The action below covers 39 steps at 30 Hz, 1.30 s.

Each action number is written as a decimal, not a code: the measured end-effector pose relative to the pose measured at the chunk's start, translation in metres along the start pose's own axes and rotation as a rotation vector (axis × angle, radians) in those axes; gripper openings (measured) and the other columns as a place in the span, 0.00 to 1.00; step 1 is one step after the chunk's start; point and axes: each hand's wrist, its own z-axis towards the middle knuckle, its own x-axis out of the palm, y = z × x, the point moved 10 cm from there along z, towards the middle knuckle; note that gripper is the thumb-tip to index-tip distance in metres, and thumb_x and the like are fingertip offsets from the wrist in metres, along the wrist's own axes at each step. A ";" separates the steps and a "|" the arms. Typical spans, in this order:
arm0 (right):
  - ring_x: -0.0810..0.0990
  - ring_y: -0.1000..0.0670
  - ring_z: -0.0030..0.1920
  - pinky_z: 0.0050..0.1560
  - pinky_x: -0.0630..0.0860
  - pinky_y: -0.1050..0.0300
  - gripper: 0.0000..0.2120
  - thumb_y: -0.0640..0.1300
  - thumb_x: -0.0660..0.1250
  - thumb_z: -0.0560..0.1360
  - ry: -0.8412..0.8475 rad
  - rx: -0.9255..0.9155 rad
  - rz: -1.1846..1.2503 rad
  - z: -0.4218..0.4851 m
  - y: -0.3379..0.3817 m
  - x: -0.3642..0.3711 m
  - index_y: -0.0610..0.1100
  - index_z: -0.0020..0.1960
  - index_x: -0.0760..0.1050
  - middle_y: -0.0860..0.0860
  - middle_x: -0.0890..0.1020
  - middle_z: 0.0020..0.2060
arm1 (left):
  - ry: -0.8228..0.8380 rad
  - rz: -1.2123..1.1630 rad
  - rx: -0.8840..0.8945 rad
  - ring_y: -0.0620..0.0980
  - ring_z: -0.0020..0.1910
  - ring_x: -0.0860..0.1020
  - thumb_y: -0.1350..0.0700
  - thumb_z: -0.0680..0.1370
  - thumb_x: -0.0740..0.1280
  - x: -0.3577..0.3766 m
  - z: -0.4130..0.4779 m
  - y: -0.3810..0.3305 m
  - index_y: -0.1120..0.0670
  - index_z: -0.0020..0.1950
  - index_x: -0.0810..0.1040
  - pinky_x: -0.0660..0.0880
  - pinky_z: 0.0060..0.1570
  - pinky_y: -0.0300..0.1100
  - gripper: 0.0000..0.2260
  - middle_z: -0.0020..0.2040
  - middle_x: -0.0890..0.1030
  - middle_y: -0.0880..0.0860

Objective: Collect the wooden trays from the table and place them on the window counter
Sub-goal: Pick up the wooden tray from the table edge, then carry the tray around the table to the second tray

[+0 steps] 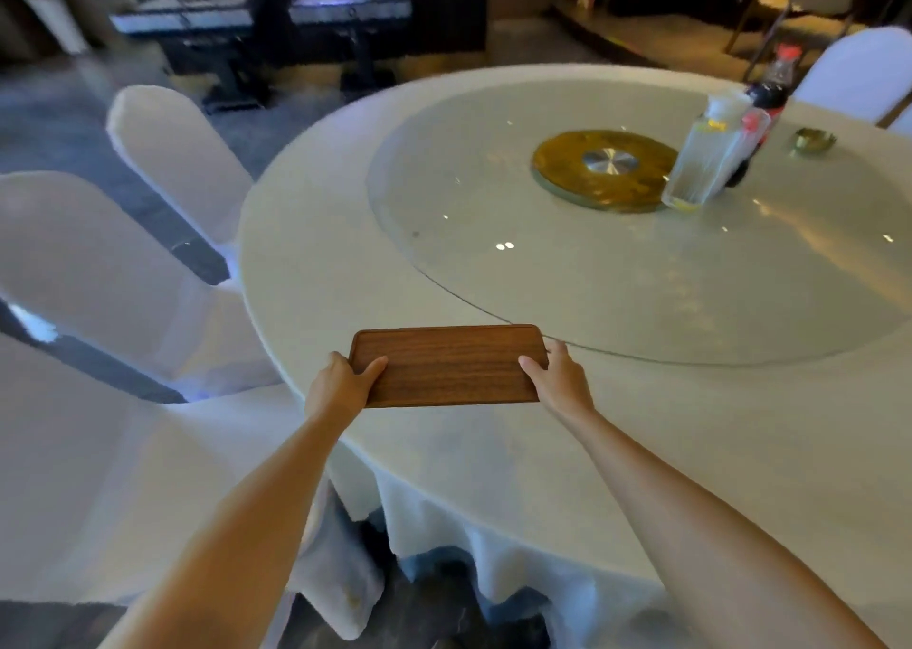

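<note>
A brown rectangular wooden tray [450,365] lies flat at the near edge of the round white-clothed table [316,254]. My left hand [340,384] grips its left short end, thumb on top. My right hand [560,377] grips its right short end the same way. Both arms reach forward from the bottom of the view. Whether the tray rests on the cloth or is lifted just off it, I cannot tell. No window counter is in view.
A glass turntable [493,194] with a gold hub [604,167] covers the table's middle. On it stand a clear bottle [705,155] and a cola bottle [770,91]; a small gold dish [814,141] sits beyond. White-covered chairs [98,273] crowd the left side.
</note>
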 end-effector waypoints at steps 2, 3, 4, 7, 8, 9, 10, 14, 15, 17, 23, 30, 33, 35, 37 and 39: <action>0.74 0.42 0.63 0.60 0.71 0.50 0.23 0.50 0.62 0.77 0.012 -0.082 0.025 -0.006 0.038 0.013 0.41 0.67 0.65 0.43 0.76 0.64 | -0.072 -0.040 -0.032 0.63 0.52 0.77 0.40 0.76 0.61 -0.036 -0.004 0.018 0.64 0.55 0.69 0.73 0.47 0.51 0.26 0.52 0.78 0.63; 0.75 0.42 0.62 0.59 0.71 0.51 0.22 0.50 0.62 0.77 0.016 -0.122 0.033 -0.010 0.057 0.020 0.40 0.67 0.66 0.43 0.77 0.62 | -0.103 -0.051 -0.046 0.63 0.52 0.77 0.40 0.76 0.61 -0.055 -0.006 0.028 0.64 0.55 0.69 0.74 0.48 0.52 0.26 0.52 0.78 0.63; 0.75 0.42 0.61 0.57 0.71 0.51 0.22 0.49 0.62 0.77 0.021 -0.164 0.040 -0.016 0.076 0.028 0.40 0.66 0.66 0.43 0.77 0.61 | -0.133 -0.061 -0.059 0.64 0.52 0.77 0.40 0.76 0.61 -0.073 -0.009 0.038 0.64 0.55 0.69 0.74 0.49 0.53 0.27 0.52 0.78 0.63; 0.77 0.42 0.59 0.56 0.72 0.50 0.21 0.49 0.63 0.77 0.050 -0.271 0.047 -0.036 0.130 0.055 0.39 0.65 0.67 0.42 0.78 0.59 | -0.226 -0.120 -0.100 0.61 0.50 0.77 0.39 0.75 0.61 -0.127 -0.019 0.073 0.63 0.54 0.70 0.75 0.49 0.53 0.26 0.52 0.79 0.63; 0.77 0.42 0.59 0.56 0.73 0.50 0.21 0.49 0.63 0.77 0.063 -0.305 0.049 -0.044 0.146 0.066 0.38 0.65 0.67 0.42 0.78 0.59 | -0.259 -0.142 -0.112 0.60 0.48 0.77 0.40 0.75 0.61 -0.144 -0.024 0.085 0.63 0.53 0.70 0.74 0.48 0.51 0.25 0.52 0.79 0.62; 0.77 0.42 0.59 0.56 0.73 0.51 0.21 0.49 0.63 0.77 0.078 -0.340 0.050 -0.053 0.164 0.077 0.38 0.65 0.67 0.42 0.78 0.59 | -0.292 -0.160 -0.129 0.58 0.47 0.76 0.41 0.76 0.62 -0.162 -0.031 0.099 0.62 0.53 0.70 0.72 0.48 0.50 0.23 0.52 0.79 0.62; 0.77 0.41 0.59 0.55 0.73 0.52 0.21 0.49 0.63 0.77 0.092 -0.376 0.052 -0.064 0.181 0.089 0.37 0.64 0.67 0.41 0.78 0.58 | -0.321 -0.174 -0.146 0.59 0.47 0.76 0.42 0.76 0.62 -0.179 -0.038 0.113 0.63 0.53 0.70 0.71 0.48 0.49 0.22 0.53 0.78 0.62; 0.77 0.41 0.58 0.56 0.73 0.49 0.21 0.48 0.63 0.77 0.172 -0.492 0.064 -0.113 0.244 0.148 0.37 0.64 0.67 0.40 0.78 0.58 | -0.430 -0.213 -0.209 0.63 0.53 0.77 0.42 0.76 0.62 -0.241 -0.066 0.187 0.63 0.55 0.69 0.72 0.49 0.50 0.23 0.55 0.78 0.64; 0.77 0.41 0.58 0.57 0.73 0.49 0.21 0.48 0.63 0.77 0.192 -0.514 0.062 -0.127 0.258 0.166 0.37 0.65 0.67 0.40 0.78 0.58 | -0.452 -0.221 -0.225 0.62 0.53 0.77 0.42 0.76 0.62 -0.255 -0.073 0.209 0.62 0.52 0.68 0.72 0.48 0.50 0.22 0.55 0.78 0.64; 0.76 0.40 0.59 0.57 0.72 0.48 0.21 0.49 0.63 0.76 0.227 -0.552 0.053 -0.158 0.285 0.205 0.37 0.64 0.67 0.40 0.78 0.59 | -0.490 -0.221 -0.264 0.61 0.51 0.77 0.42 0.76 0.62 -0.285 -0.091 0.255 0.60 0.49 0.66 0.70 0.45 0.48 0.20 0.54 0.79 0.63; 0.76 0.41 0.59 0.57 0.72 0.51 0.21 0.48 0.64 0.76 0.369 -0.645 0.049 -0.272 0.348 0.337 0.37 0.64 0.68 0.40 0.78 0.59 | -0.583 -0.207 -0.403 0.60 0.51 0.78 0.40 0.76 0.61 -0.372 -0.155 0.405 0.62 0.58 0.68 0.74 0.47 0.50 0.26 0.55 0.79 0.61; 0.76 0.41 0.60 0.59 0.72 0.51 0.21 0.47 0.64 0.76 0.555 -0.719 0.043 -0.389 0.402 0.476 0.36 0.65 0.68 0.39 0.77 0.60 | -0.676 -0.239 -0.558 0.61 0.54 0.78 0.41 0.76 0.61 -0.442 -0.223 0.556 0.62 0.60 0.68 0.74 0.51 0.51 0.26 0.56 0.79 0.61; 0.77 0.41 0.58 0.58 0.73 0.51 0.21 0.47 0.65 0.76 0.617 -0.762 0.042 -0.424 0.430 0.526 0.37 0.63 0.69 0.40 0.79 0.58 | -0.726 -0.247 -0.612 0.61 0.54 0.78 0.41 0.76 0.61 -0.469 -0.238 0.607 0.62 0.62 0.67 0.74 0.50 0.51 0.27 0.56 0.79 0.61; 0.78 0.41 0.58 0.57 0.73 0.50 0.21 0.48 0.66 0.75 0.648 -0.788 0.039 -0.440 0.448 0.561 0.38 0.63 0.69 0.40 0.79 0.58 | -0.756 -0.263 -0.649 0.61 0.54 0.78 0.41 0.76 0.61 -0.482 -0.241 0.639 0.62 0.62 0.67 0.74 0.49 0.50 0.27 0.56 0.79 0.61; 0.78 0.41 0.58 0.54 0.72 0.54 0.20 0.47 0.66 0.75 0.683 -0.815 0.012 -0.452 0.467 0.598 0.37 0.63 0.69 0.41 0.79 0.57 | -0.783 -0.285 -0.686 0.61 0.55 0.78 0.41 0.76 0.61 -0.492 -0.239 0.671 0.62 0.62 0.67 0.73 0.49 0.50 0.27 0.57 0.79 0.62; 0.78 0.42 0.57 0.53 0.71 0.55 0.20 0.47 0.66 0.75 0.714 -0.832 0.002 -0.459 0.488 0.638 0.37 0.63 0.69 0.41 0.80 0.57 | -0.802 -0.291 -0.714 0.61 0.55 0.78 0.41 0.76 0.61 -0.504 -0.229 0.704 0.62 0.62 0.67 0.72 0.47 0.49 0.27 0.57 0.79 0.62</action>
